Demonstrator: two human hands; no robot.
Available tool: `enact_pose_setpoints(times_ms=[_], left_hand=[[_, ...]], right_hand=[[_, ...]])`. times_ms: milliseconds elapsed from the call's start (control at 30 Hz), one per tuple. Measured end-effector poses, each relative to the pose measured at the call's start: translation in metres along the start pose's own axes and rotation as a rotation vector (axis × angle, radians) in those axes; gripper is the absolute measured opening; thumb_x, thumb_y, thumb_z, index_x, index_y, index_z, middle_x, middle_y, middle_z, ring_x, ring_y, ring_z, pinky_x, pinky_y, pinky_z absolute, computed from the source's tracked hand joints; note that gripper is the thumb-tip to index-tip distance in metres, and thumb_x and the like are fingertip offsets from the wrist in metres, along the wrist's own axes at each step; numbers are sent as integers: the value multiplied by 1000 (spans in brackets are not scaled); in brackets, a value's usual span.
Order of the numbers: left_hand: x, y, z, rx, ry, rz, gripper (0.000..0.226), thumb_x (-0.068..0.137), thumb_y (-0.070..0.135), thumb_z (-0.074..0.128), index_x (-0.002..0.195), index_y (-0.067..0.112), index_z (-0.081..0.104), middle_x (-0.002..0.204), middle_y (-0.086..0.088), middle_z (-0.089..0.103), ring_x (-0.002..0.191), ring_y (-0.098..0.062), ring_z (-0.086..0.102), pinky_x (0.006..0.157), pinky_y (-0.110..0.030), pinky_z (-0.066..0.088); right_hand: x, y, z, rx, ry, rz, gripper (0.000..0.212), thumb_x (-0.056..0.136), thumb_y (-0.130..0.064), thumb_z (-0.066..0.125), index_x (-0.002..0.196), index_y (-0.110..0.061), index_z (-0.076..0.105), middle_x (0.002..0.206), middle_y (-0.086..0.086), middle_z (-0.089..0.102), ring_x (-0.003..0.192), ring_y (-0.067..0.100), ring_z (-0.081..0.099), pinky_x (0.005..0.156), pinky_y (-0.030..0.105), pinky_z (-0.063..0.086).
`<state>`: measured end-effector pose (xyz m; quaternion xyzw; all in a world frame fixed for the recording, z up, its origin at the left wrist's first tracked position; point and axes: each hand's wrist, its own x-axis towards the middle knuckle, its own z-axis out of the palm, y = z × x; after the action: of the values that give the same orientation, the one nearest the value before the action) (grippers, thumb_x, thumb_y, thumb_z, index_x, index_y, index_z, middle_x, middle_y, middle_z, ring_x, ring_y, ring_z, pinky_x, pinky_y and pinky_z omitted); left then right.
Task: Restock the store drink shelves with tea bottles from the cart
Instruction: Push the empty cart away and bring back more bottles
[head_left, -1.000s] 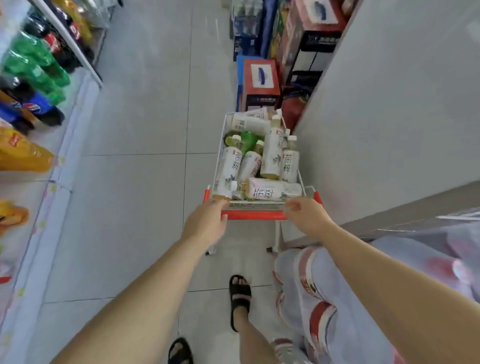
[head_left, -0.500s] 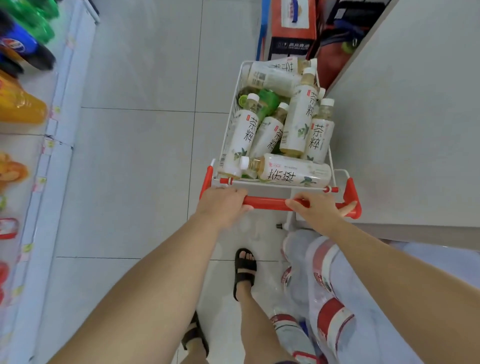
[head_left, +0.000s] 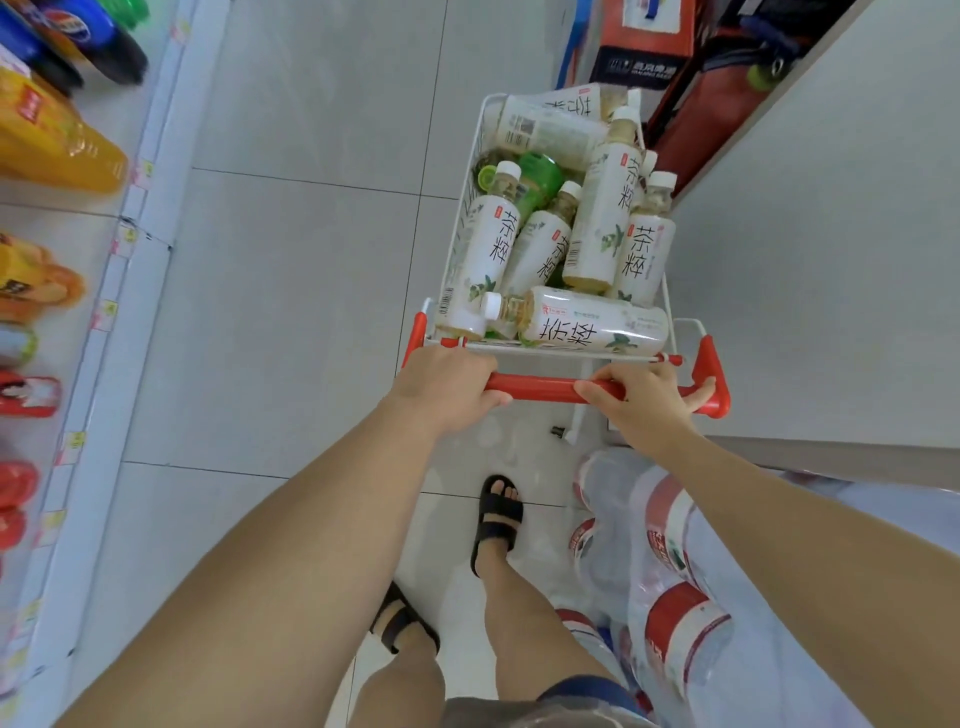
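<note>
A left hand (head_left: 447, 387) and a right hand (head_left: 641, 405) each curl around the red handle (head_left: 540, 387) of a small white cart (head_left: 519, 351). Tea bottles (head_left: 597, 325) lie piled in its basket. Drink shelves (head_left: 140, 197) line the left side.

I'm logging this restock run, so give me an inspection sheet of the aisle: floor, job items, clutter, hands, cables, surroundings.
Surface: grey tiled floor.
Job's things: white wire cart full of tea bottles, one lying crosswise by the red handle; one green bottle among them.
Clutter: shrink-wrapped bottle packs on the floor, right.
Grippers: left hand and right hand grip the handle.
Cables: nothing seen.
Surroundings: drink shelves left, boxes ahead, pale wall right.
</note>
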<state>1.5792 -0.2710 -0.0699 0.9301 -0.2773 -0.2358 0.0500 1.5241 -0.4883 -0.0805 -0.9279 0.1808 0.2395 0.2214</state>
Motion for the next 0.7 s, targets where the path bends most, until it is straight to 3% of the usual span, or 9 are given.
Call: enact_pose_setpoints(times_ms=[167,367,700], left_hand=[[-30,-23,14,-54,-6,-71,39,93,55,43,105,22,62,83,1,59,88,-23,60,71,-31,42],[-75,-52,29,-124,16,-164,38,94,53,41,102,22,60,74,7,52,70,-15,54,64,-27,41],[-165,-97,58,-222,18,-358,36,95,50,41,101,19,58,77,6,54,71,-13,56,63,-26,40]], right_hand=[[-3,-26,10,-60,-48,-109,33,87,-58,48,82,-30,64,87,-11,61,125,20,33,102,68,-15],[-5,-70,26,-122,-132,-250,31,86,-60,47,74,-34,59,81,-17,56,127,22,32,103,69,-15],[-29,-151,75,-376,-261,-457,25,84,-64,46,83,-40,52,90,-14,55,129,25,35,106,70,-8]])
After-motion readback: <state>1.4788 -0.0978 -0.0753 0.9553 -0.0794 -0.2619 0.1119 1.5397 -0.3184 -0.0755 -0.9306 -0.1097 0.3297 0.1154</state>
